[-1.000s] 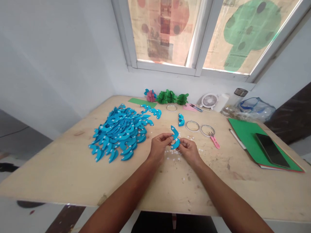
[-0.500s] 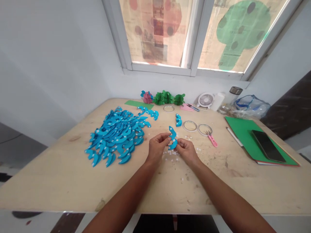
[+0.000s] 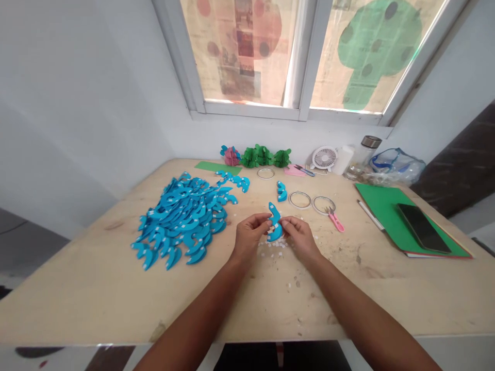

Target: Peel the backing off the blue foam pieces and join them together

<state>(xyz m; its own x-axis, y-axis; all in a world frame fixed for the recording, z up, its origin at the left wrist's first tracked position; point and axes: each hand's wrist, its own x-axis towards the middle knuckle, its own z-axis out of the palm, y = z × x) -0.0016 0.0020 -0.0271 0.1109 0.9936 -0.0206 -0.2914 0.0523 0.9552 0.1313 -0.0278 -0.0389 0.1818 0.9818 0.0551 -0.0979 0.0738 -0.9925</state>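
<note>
A wooden desk (image 3: 96, 299) is standing against a white wall beneath a window (image 3: 247, 56) whose panes are bearing translucent printed paper. On the desk's left side, a large pile of crescent-shaped blue paper pieces with small white squares (image 3: 181, 216) is lying in overlapping layers.

At the centre, the left hand (image 3: 248, 234) is gripping a wavy blue paper assembly (image 3: 274, 224) between thumb and fingers. The assembly is standing roughly upright between the two hands, above the desk. The right hand (image 3: 299, 236) is positioning its bent fingers at the assembly's right edge; whether they are pinching it or only touching it cannot be told. Small white scraps (image 3: 275, 246) are lying scattered beneath the hands.

Beyond the hands, a small wavy stack of blue paper pieces (image 3: 282, 191) is lying just left of two thin silvery rings (image 3: 300, 207). A pink-handled cutting tool (image 3: 336, 222) is overlapping the right-hand ring with its tips. Along the wall, green folded-paper ornaments (image 3: 263, 155) and a white fan (image 3: 325, 157) are standing in line. To the right, a black phone (image 3: 423, 228) is resting on a green folder (image 3: 381, 206).
</note>
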